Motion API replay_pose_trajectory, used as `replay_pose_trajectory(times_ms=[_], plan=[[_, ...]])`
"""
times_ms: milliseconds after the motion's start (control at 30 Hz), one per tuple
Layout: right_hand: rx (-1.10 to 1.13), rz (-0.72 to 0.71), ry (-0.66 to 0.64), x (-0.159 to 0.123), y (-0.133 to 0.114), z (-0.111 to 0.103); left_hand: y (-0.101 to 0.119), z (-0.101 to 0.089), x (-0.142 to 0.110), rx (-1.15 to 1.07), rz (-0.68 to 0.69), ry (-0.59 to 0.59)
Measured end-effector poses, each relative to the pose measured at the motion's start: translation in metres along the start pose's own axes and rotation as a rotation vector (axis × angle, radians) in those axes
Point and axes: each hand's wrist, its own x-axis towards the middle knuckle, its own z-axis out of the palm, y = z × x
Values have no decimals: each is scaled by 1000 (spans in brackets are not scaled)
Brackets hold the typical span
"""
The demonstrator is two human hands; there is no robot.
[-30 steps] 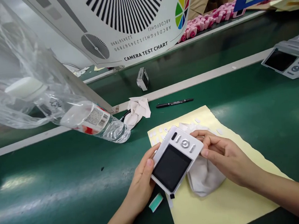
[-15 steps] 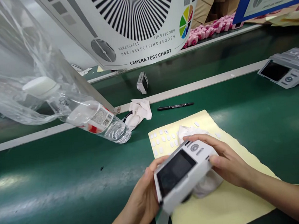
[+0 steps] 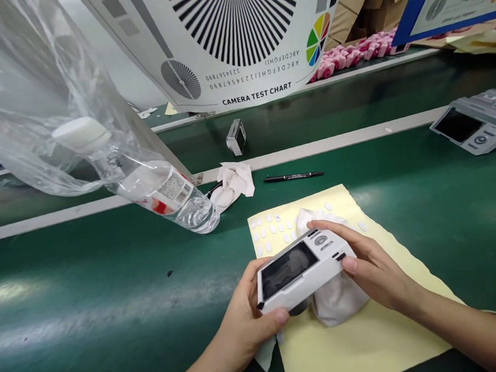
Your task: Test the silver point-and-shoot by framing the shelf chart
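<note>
A small white camera with a dark screen and round buttons lies flat between both hands, screen up. My left hand grips its near left corner, thumb along the front edge. My right hand holds its right end, fingers over the top. Under the camera lies a crumpled white cloth on a yellow sheet. Several small white stickers dot the sheet's far left part.
A clear water bottle in a plastic bag lies to the left on the green belt. Behind are a black pen, another white cloth, a small grey device, a camera test chart, and more grey cameras at right.
The camera has been turned from tilted upright, screen facing me, to lying flatter and lower. My left hand shifted to its near edge; my right stayed on the right end.
</note>
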Motion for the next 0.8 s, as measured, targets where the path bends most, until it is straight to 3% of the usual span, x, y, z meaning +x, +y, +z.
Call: replay_pose_trajectory(times_ms=[333, 533, 667, 800], plan=[[18, 29, 57, -3, 2, 3, -9, 4, -2, 61, 91, -105], [-18, 106, 116, -6, 4, 6, -20, 20, -18, 55, 59, -51], [-39, 52, 9, -3, -3, 3, -14, 11, -10, 168, 201, -121], [2, 67, -137, -4, -10, 1, -2, -7, 2, 480, 448, -168]])
